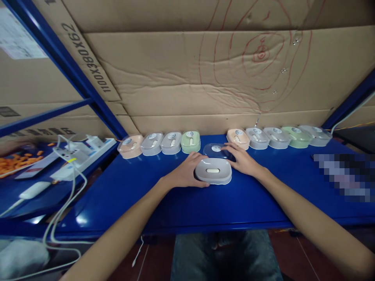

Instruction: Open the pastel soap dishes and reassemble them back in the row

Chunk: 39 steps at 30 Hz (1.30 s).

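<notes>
A grey soap box base (213,171) with a white bar inside rests on the blue table (181,199) in front of me. My left hand (187,170) grips its left side. Just behind it lies a clear lid (213,150) with a round sticker; my right hand (241,159) rests on the lid's right edge. Two rows of closed soap boxes line the back: a peach, two grey and a green one (190,141) on the left, and a peach one (238,137), several grey and a green one on the right.
Cardboard sheets (205,78) form the wall behind the table. A white power strip (79,152) with cables sits on the shelf at the left, between blue rack posts. A blurred patch covers the table's right end. My knees show below the table's edge.
</notes>
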{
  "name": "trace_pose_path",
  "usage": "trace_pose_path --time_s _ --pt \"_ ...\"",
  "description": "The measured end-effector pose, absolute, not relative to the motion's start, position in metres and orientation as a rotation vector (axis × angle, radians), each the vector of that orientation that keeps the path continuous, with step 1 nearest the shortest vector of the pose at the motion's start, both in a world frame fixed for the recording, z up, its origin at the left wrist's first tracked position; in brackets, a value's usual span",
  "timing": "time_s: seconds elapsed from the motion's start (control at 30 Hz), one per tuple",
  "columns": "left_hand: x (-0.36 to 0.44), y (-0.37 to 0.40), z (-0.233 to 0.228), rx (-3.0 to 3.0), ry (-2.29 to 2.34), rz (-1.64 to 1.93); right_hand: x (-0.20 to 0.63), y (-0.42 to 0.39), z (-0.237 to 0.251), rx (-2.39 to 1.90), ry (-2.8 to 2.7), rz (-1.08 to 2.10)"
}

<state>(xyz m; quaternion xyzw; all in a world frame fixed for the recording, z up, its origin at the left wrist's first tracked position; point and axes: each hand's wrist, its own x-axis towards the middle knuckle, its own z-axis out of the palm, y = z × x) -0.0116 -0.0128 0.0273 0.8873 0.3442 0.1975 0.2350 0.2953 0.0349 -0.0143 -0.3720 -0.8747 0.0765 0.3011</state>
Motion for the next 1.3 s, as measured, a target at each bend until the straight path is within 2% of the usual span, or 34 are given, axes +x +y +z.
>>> trace_pose_path --time_s 0.57,0.9,1.3 --pt "-0.012 -0.011 0.018 2.399 1.060 0.550 0.282 0.029 -0.006 -0.964 -1.935 0.268" --pt "-0.010 -0.003 0.001 2.273 1.168 0.706 0.277 0.013 0.001 -0.839 -2.030 0.124" --pt "-0.016 0.004 -0.001 2.175 1.176 0.749 0.276 0.006 0.009 -0.716 -2.063 0.160"
